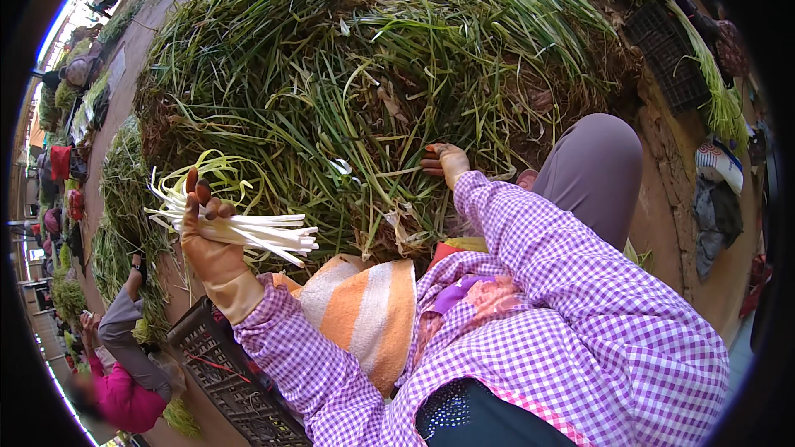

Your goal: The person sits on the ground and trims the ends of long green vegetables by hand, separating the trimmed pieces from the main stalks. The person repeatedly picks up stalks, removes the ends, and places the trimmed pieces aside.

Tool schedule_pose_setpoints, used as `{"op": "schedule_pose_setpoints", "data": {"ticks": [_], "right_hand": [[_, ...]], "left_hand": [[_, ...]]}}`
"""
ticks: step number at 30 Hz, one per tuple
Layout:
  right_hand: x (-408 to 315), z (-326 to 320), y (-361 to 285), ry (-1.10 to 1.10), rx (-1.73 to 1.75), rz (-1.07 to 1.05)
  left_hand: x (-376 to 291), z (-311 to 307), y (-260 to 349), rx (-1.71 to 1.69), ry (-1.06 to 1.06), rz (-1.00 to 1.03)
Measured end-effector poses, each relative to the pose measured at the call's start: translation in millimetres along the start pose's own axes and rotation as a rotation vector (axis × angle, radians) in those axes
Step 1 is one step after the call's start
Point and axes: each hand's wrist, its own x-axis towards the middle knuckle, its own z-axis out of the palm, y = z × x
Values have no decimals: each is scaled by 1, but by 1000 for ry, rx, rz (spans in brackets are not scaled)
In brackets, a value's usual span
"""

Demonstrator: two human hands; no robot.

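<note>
My left hand (217, 233), in a soiled tan glove, is closed around a bundle of white stalks (273, 231) with pale green curling ends. The cut-looking ends point to the right. My right hand (446, 162), its fingertips stained, reaches into a large heap of long green leafy stalks (348, 93); whether its fingers grip a stalk is not clear. Dry roots and papery husks (404, 230) lie at the heap's near edge. An orange and white striped towel (366, 310) lies over my lap, below the heap.
A dark plastic crate (239, 379) stands at my left, another (667, 56) at the upper right. A co-worker in pink (124, 391) sits at the lower left beside more green heaps (127, 198). Bags (717, 198) lie on the earthen floor at the right.
</note>
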Motion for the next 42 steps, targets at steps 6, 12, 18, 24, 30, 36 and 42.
{"op": "schedule_pose_setpoints", "data": {"ticks": [6,12,18,24,30,36,42], "right_hand": [[3,23,-22,-47,-1227,-53],[45,7,-54,323,-1044,-244],[26,46,-104,92,-1250,-459],[-28,119,-187,-545,-752,-1041],[8,152,-141,-394,-1105,-461],[-16,49,-11,-220,-1223,-413],[-8,74,-55,24,-1200,-1109]], "left_hand": [[6,8,-14,110,109,-14],[1,10,-18,155,179,3],[13,12,-22,149,166,-21],[21,10,-24,144,176,-32],[23,5,-15,73,186,-26],[25,5,-15,-28,178,28],[27,7,-16,5,-69,26]]}}
